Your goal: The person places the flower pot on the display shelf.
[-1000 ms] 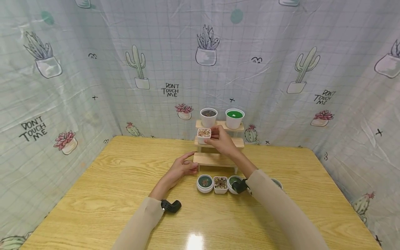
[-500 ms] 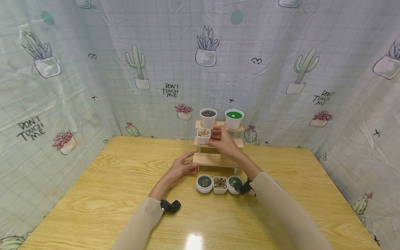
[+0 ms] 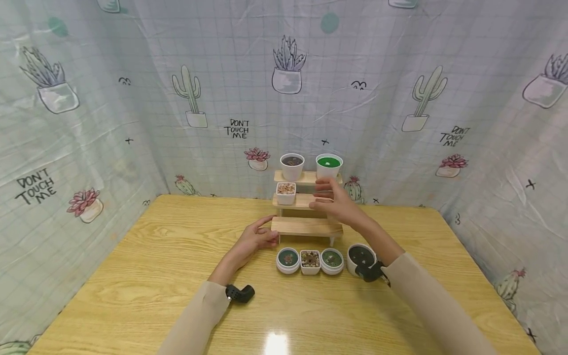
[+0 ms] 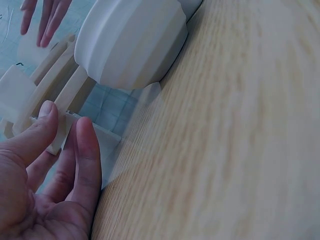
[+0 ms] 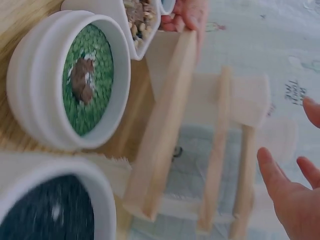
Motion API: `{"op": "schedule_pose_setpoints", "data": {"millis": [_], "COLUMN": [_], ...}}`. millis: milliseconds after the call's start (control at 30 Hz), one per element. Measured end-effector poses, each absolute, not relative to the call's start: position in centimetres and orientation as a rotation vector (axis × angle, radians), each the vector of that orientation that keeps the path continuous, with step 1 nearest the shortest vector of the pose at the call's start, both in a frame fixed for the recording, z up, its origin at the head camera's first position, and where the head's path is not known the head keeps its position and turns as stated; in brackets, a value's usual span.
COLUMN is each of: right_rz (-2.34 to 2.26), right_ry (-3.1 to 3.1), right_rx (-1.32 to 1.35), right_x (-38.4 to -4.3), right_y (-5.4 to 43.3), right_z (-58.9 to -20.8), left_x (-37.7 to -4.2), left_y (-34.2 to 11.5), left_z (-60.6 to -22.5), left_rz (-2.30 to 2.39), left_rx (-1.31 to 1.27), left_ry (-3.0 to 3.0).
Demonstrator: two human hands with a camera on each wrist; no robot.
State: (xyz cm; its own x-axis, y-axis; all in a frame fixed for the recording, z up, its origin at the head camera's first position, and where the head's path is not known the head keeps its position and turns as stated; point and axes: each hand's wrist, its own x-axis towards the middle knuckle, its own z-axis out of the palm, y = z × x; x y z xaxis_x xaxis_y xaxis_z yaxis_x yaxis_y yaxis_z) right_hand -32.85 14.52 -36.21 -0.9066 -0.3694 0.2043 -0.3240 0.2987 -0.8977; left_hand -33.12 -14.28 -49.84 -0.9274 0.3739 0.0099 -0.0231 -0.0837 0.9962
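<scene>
My left hand [image 3: 252, 241] holds the left end of a three-step wooden display stand [image 3: 306, 227]. In the left wrist view, its thumb and fingers pinch the end of a step [image 4: 62, 127]. A small square white pot [image 3: 286, 198] filled with tan pebbles sits on the left of the middle step. To its right, my right hand [image 3: 340, 203] hovers in front of the stand with fingers spread, holding nothing. On the top step stand a white pot with dark filling [image 3: 292, 172] and one with bright green filling [image 3: 328, 172].
In front of the stand a row of white pots lines the wooden table [image 3: 177, 296]: a round teal-filled one [image 3: 288, 268], a square pebble one [image 3: 310, 270], a round green one [image 3: 332, 269] and a larger dark-filled one [image 3: 355, 268]. A printed curtain [image 3: 248, 59] hangs behind.
My right hand has let go of the square pebble pot and moved right, leaving the pot on the middle step. My left hand keeps its hold on the stand.
</scene>
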Motion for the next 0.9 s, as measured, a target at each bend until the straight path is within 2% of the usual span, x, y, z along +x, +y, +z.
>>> {"op": "schedule_pose_setpoints", "data": {"millis": [567, 900], "right_rz": [-1.702, -1.662], "right_ry": [2.493, 2.492], "right_rx": [-0.685, -0.762], "right_x": [-27.6, -26.2], "right_y": [21.3, 25.5], "right_z": [-37.2, -39.5], "left_x": [-32.6, -32.7], "left_y": [-14.3, -14.3], "left_z": [-49.5, -49.7], "left_rz": [2.090, 2.080], "left_rx": [0.369, 0.389], "left_ry": [1.926, 1.926]}}
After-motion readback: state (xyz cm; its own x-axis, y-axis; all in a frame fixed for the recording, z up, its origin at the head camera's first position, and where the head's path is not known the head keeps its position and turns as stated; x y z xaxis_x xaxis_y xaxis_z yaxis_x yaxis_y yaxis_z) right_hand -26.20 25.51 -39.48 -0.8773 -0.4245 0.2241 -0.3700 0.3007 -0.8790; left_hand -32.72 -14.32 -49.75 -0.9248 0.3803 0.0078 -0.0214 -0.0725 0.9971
